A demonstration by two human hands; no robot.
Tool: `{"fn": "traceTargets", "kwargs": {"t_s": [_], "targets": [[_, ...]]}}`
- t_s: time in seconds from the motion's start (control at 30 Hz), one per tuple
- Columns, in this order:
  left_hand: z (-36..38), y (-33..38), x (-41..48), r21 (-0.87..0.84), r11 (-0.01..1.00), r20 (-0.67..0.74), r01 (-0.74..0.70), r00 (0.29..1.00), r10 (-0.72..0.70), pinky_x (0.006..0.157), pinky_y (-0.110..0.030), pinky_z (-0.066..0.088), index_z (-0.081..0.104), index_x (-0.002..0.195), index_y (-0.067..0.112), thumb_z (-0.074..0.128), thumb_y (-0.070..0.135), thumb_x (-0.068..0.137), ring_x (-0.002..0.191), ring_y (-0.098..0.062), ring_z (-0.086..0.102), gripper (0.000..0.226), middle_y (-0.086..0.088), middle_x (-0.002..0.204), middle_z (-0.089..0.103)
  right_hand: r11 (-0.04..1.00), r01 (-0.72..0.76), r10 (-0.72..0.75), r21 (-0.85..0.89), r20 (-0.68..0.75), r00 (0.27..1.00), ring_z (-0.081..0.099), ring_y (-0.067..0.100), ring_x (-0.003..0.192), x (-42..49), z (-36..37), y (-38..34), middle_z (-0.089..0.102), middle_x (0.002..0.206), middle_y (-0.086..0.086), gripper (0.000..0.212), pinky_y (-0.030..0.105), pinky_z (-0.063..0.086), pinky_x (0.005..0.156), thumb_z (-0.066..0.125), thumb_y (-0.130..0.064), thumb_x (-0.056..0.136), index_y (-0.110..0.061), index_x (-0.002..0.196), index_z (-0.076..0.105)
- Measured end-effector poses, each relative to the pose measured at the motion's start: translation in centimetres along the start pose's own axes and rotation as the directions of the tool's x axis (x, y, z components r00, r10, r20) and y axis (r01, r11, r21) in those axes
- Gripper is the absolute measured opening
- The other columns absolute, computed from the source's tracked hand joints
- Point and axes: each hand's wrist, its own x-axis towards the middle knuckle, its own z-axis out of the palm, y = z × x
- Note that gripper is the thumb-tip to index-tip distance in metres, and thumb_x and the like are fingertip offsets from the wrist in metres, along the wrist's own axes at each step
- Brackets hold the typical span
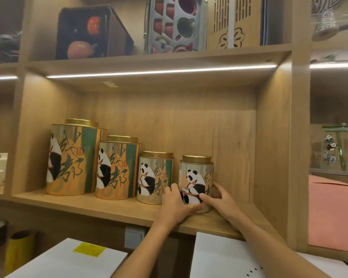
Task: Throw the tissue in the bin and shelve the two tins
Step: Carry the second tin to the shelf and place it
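A: Wooden shelf (100, 205) is holding four panda tins in a row across the middle of the frame, tallest at the left.

B: And the hands?

A: The left hand (176, 206) and right hand (219, 199) are both clasping the smallest tin (196, 181), right of centre, standing upright just beside the second small tin (155, 177).

B: The tissue?

A: I cannot tell.

Both forearms are bare, with no sleeve, watch or ring on left hand (174, 205) or right hand (219, 201).
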Motion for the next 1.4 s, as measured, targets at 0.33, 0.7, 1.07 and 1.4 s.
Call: {"fn": "traceTargets", "kwargs": {"t_s": [0.33,0.7,1.07,1.4], "targets": [[-0.44,-0.05,0.05,-0.12,0.991,-0.05,0.054,0.997,-0.06,0.101,-0.041,0.052,0.045,0.123,0.011,0.089,0.037,0.068,0.118,-0.023,0.055,0.075,-0.008,0.125,0.057,1.0,0.012,-0.012,-0.009,-0.041,0.999,0.05,0.025,0.13,-0.04,-0.36,0.2,0.054,0.143,0.008,0.065,0.039,0.047,0.105,0.07,-0.036,0.087,-0.015,0.144,0.046],[-0.11,-0.21,0.01,-0.101,0.994,-0.065,0.029,0.997,-0.036,0.098,-0.04,0.053,0.047,0.12,0.013,0.086,0.037,0.072,0.111,-0.021,0.055,0.066,-0.006,0.122,0.055,1.0,0.011,-0.011,0.017,0.005,1.0,0.053,0.021,0.124,-0.24,-0.62,0.27,0.057,0.14,0.007,0.06,0.033,0.048,0.099,0.068,-0.031,0.09,-0.012,0.143,0.048],[0.12,-0.43,-0.03,-0.109,0.994,-0.094,0.016,0.995,-0.027,0.095,-0.037,0.054,0.051,0.116,0.015,0.086,0.038,0.071,0.11,-0.019,0.057,0.061,-0.002,0.117,0.058,1.0,0.007,-0.006,0.011,-0.036,0.999,0.059,0.018,0.112,-0.57,-0.82,0.11,0.065,0.126,0.007,0.047,0.032,0.049,0.097,0.068,-0.029,0.09,-0.01,0.132,0.059],[0.04,-0.37,0.0,-0.123,0.992,-0.104,0.026,0.994,-0.039,0.096,-0.039,0.054,0.051,0.114,0.014,0.085,0.034,0.074,0.112,-0.021,0.057,0.056,-0.004,0.118,0.06,1.0,0.006,-0.006,-0.004,0.0,1.0,0.059,0.021,0.119,-0.64,-0.85,-0.07,0.064,0.13,0.008,0.049,0.042,0.048,0.106,0.067,-0.027,0.091,-0.01,0.136,0.056]]}}
